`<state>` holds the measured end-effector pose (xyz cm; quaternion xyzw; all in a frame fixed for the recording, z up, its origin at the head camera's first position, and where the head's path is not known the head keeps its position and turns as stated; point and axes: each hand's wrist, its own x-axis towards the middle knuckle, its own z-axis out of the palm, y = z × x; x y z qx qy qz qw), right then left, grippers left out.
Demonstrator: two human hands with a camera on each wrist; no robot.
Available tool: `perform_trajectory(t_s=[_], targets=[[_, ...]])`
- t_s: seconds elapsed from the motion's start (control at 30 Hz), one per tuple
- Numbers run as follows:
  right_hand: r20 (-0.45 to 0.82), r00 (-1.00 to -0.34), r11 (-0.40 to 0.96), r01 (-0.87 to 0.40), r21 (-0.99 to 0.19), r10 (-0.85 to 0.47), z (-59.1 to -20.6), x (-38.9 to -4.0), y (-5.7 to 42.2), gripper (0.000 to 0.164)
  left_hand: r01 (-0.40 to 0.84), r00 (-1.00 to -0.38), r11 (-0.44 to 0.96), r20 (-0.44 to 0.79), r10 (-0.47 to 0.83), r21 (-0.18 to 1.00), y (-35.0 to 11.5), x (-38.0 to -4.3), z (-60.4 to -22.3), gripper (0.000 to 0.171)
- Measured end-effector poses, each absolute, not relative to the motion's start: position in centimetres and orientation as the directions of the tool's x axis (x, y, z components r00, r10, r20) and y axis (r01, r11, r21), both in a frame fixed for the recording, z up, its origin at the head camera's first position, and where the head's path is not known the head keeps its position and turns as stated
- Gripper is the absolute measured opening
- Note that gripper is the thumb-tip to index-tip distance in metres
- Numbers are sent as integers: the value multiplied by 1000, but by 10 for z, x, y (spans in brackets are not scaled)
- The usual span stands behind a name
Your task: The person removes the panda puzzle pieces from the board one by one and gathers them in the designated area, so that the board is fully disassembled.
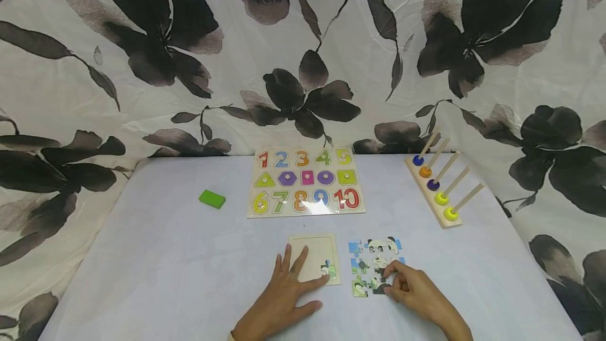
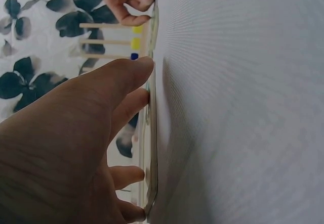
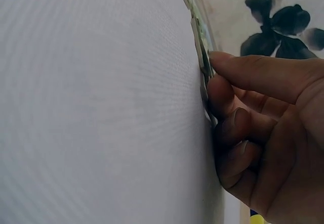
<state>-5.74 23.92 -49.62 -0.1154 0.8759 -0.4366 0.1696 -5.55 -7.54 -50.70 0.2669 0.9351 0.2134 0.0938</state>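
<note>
A small wooden puzzle tray [image 1: 314, 249] lies in front of my left hand [image 1: 286, 293]. That hand is spread, its fingertips resting on the tray. One puzzle piece [image 1: 331, 269] sits in the tray's lower right corner, close to a left fingertip. Right of the tray, several panda puzzle pieces [image 1: 359, 266] lie loosely laid out on the cloth. My right hand [image 1: 416, 291] has curled fingers and pinches a panda puzzle piece [image 1: 380, 287] at the lower right of that group. In the right wrist view, thumb and index finger meet the thin edge of the pieces [image 3: 197, 42].
A number and shape board [image 1: 279, 178] lies at the back. To its left is a green block [image 1: 212, 199]. At the right stands a wooden peg stand [image 1: 433, 199] with coloured beads on slanting pegs. White cloth [image 1: 165, 267] covers the table; a flowered curtain [image 1: 227, 57] hangs behind.
</note>
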Motion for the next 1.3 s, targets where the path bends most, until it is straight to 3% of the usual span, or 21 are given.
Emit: perform_trajectory(t_s=[0.37,0.63,1.3], targets=[[-164,-916,623,-111,-775,-367,-497,-57,238,34,463,-841,768,-54,538,442,-76,-55,-507,44],[-129,-920,643,-153,-751,-370,-498,-56,238,25,458,-842,771,-63,536,443,-75,-56,-508,45],[-107,-937,658,-150,-738,-334,-492,-57,240,21,454,-843,765,-58,535,457,-76,-55,-508,44]])
